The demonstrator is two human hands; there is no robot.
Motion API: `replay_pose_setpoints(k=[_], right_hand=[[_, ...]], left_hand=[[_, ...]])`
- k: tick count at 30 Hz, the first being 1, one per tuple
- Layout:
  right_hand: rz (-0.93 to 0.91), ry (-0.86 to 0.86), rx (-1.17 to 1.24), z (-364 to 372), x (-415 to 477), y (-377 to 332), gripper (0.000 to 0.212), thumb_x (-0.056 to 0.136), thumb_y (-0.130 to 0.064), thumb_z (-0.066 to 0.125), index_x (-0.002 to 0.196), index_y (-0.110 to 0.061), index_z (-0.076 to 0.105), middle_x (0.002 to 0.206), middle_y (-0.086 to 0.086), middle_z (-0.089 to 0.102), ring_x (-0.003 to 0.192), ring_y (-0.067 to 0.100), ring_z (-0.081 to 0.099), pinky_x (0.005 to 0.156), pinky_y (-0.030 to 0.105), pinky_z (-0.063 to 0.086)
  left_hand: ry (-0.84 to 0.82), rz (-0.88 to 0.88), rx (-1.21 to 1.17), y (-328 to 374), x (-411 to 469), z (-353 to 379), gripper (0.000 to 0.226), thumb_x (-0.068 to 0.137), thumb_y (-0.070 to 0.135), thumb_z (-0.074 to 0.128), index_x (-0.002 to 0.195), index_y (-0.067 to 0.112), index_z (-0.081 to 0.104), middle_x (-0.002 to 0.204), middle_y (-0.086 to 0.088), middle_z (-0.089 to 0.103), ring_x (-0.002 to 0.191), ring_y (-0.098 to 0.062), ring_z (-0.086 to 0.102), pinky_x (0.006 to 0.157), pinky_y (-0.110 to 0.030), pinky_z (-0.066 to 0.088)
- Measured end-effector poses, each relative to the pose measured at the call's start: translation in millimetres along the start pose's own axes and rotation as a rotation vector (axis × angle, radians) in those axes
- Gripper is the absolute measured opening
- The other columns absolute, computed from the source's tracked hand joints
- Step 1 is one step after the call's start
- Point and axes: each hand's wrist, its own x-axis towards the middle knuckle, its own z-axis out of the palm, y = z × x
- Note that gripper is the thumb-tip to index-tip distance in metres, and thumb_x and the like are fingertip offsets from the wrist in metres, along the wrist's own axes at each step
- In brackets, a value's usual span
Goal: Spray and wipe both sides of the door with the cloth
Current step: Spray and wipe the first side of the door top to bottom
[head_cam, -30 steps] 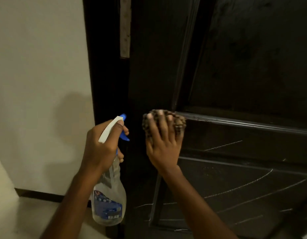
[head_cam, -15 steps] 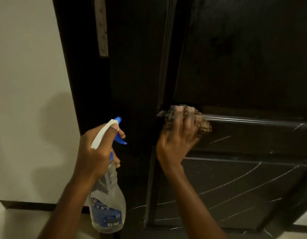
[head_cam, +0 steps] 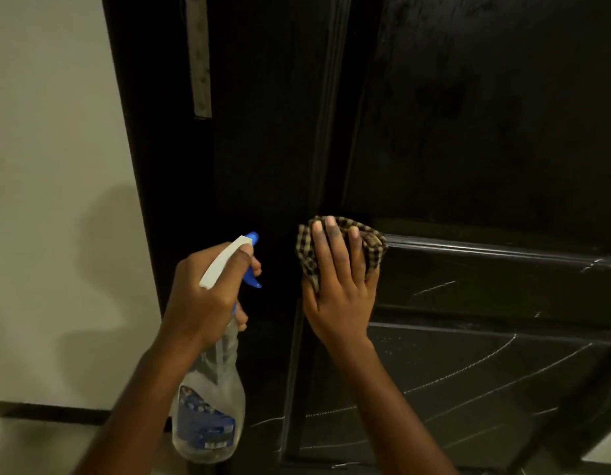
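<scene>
Door (head_cam: 468,132), dark and panelled, stood right in front of me, filling most of the view, with the pale wall (head_cam: 50,166) to its left. My right hand (head_cam: 338,286) lay flat on the door with its fingers spread, pressing the checked cloth (head_cam: 306,248) against the wood at the left end of a horizontal moulding (head_cam: 485,246). The cloth bunched out above and beside my fingertips. My left hand (head_cam: 201,299) was closed around the neck of the spray bottle (head_cam: 210,406), thumb on its white head, just left of the cloth and apart from it. The bottle hung below my fist, its blue nozzle aimed at the door. Thin pale streaks curved across the lower panel (head_cam: 468,382) beneath my right wrist.
</scene>
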Motion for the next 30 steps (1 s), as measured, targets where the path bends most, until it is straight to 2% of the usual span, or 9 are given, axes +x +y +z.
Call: replay_pose_setpoints(k=[4,8,11,16,18,22,24,26,30], right_hand=[[-0.074,-0.012,-0.041,-14.8,-1.9,46.8,0.071,0.093,-0.042,0.046,0.159,-0.029,0.022,0.165,-0.001,0.021,0.156,0.013,0.002,0.117,0.053,0.026],[0.330,0.218,0.016,-20.8,1.9,74.7,0.071,0.090,-0.031,0.049,0.156,-0.022,0.025,0.164,0.007,0.025,0.155,0.017,0.006,0.125,0.046,0.010],[0.528,0.211,0.057,-8.8,6.1,37.2,0.075,0.089,-0.031,0.050,0.158,-0.023,0.020,0.167,0.007,0.019,0.156,0.019,-0.002,0.123,0.054,0.008],[-0.117,-0.035,-0.098,-3.6,-16.6,42.5,0.070,0.098,-0.044,0.046,0.160,-0.031,0.017,0.168,-0.003,0.011,0.157,0.016,-0.003,0.121,0.053,0.016],[-0.180,-0.018,-0.148,-10.3,-22.3,74.6,0.074,0.097,-0.044,0.046,0.162,-0.034,0.011,0.169,-0.006,0.005,0.157,0.016,0.000,0.119,0.053,0.021],[0.247,0.199,-0.068,-26.1,-31.4,130.7,0.075,0.091,-0.033,0.048,0.160,-0.030,0.018,0.169,0.001,0.012,0.157,0.019,0.002,0.123,0.055,0.014],[0.561,0.347,0.017,-22.1,-23.5,124.6,0.073,0.091,-0.024,0.049,0.158,-0.020,0.020,0.166,0.011,0.020,0.156,0.027,0.006,0.124,0.056,0.012],[0.665,0.373,0.072,-13.4,-18.0,95.8,0.076,0.091,-0.026,0.049,0.160,-0.021,0.016,0.167,0.012,0.017,0.155,0.032,0.007,0.126,0.050,0.004],[-0.015,0.034,-0.098,-5.2,-61.7,83.6,0.083,0.091,-0.042,0.048,0.162,-0.034,0.005,0.171,-0.006,-0.002,0.157,0.018,-0.002,0.124,0.043,0.001]], left_hand=[[-0.033,0.024,-0.029,3.2,3.1,8.7,0.034,0.099,0.037,0.046,0.088,0.012,0.067,0.084,-0.002,0.072,0.035,-0.023,0.059,0.040,-0.030,0.052],[-0.048,0.019,-0.063,6.1,4.8,10.6,0.040,0.094,0.042,0.044,0.089,0.009,0.067,0.087,-0.004,0.072,0.036,-0.025,0.059,0.041,-0.029,0.052],[-0.059,0.018,-0.059,5.7,4.1,15.4,0.041,0.094,0.041,0.044,0.090,0.008,0.067,0.088,-0.005,0.072,0.036,-0.024,0.059,0.041,-0.028,0.051],[-0.063,0.033,-0.041,8.2,4.4,28.3,0.036,0.098,0.038,0.044,0.088,0.012,0.067,0.083,-0.003,0.073,0.036,-0.025,0.059,0.041,-0.032,0.053],[-0.079,0.038,-0.042,11.7,4.8,35.5,0.038,0.096,0.041,0.043,0.088,0.013,0.067,0.082,-0.002,0.072,0.037,-0.025,0.060,0.041,-0.032,0.053],[-0.117,0.047,-0.060,18.4,5.8,51.4,0.034,0.101,0.037,0.044,0.088,0.015,0.066,0.089,-0.001,0.073,0.037,-0.025,0.060,0.041,-0.030,0.052],[-0.135,0.044,-0.071,20.9,5.9,57.4,0.037,0.100,0.043,0.044,0.086,0.016,0.066,0.089,0.001,0.073,0.036,-0.025,0.059,0.041,-0.030,0.051],[-0.151,0.032,-0.094,23.5,5.9,63.4,0.040,0.095,0.046,0.044,0.086,0.015,0.066,0.088,0.003,0.073,0.036,-0.027,0.059,0.040,-0.030,0.051],[-0.178,0.021,-0.121,26.6,7.1,75.4,0.042,0.092,0.045,0.044,0.088,0.011,0.067,0.087,-0.002,0.073,0.036,-0.030,0.059,0.039,-0.030,0.050]])
